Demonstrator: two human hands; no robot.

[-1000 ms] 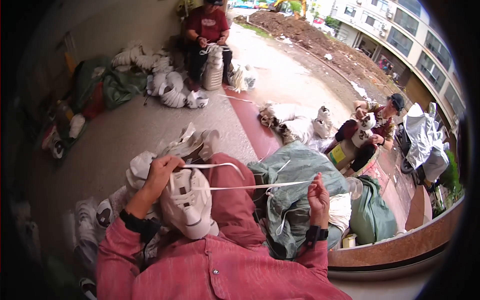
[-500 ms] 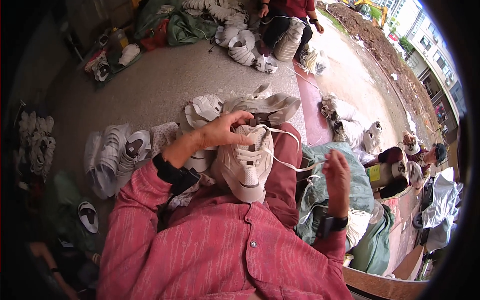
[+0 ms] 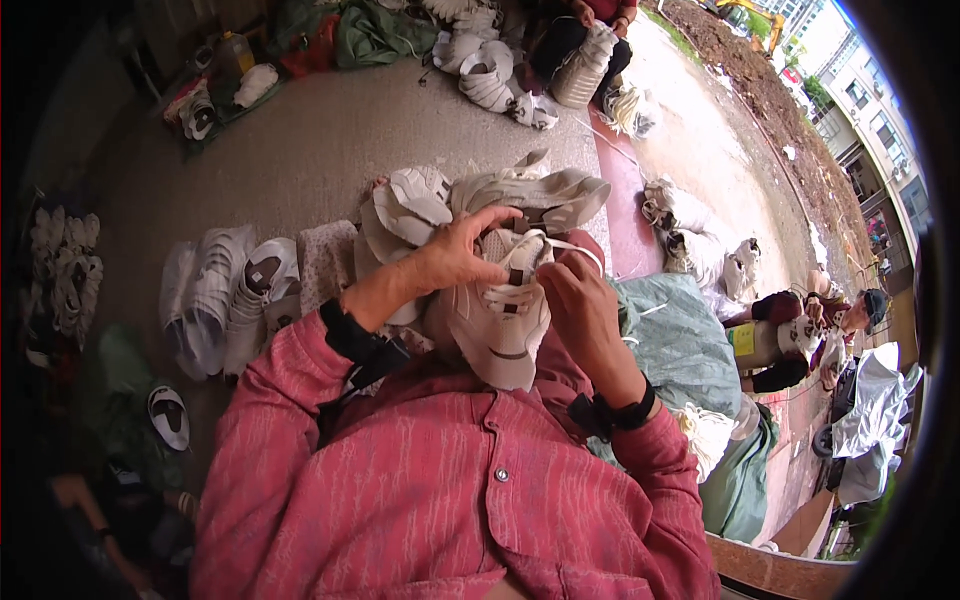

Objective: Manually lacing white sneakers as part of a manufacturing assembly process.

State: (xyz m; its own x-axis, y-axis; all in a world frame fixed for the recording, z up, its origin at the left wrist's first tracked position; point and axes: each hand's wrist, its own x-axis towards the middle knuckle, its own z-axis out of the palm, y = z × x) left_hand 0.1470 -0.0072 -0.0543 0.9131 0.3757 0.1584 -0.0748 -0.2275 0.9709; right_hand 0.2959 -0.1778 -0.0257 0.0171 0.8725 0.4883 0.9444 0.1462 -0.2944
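Grey floor (image 3: 290, 180) spreads toward ten o'clock, with sunlit ground (image 3: 700, 150), brown earth (image 3: 765, 105) and a windowed building (image 3: 872, 112) toward two.

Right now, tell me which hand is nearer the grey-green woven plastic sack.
Right. The right hand is just left of the grey-green woven plastic sack; the left hand is farther left, on the off-white lace-up sneaker.

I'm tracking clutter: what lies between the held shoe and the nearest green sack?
Head view: the right hand and part of the red trouser leg lie between the shoe and that green sack.
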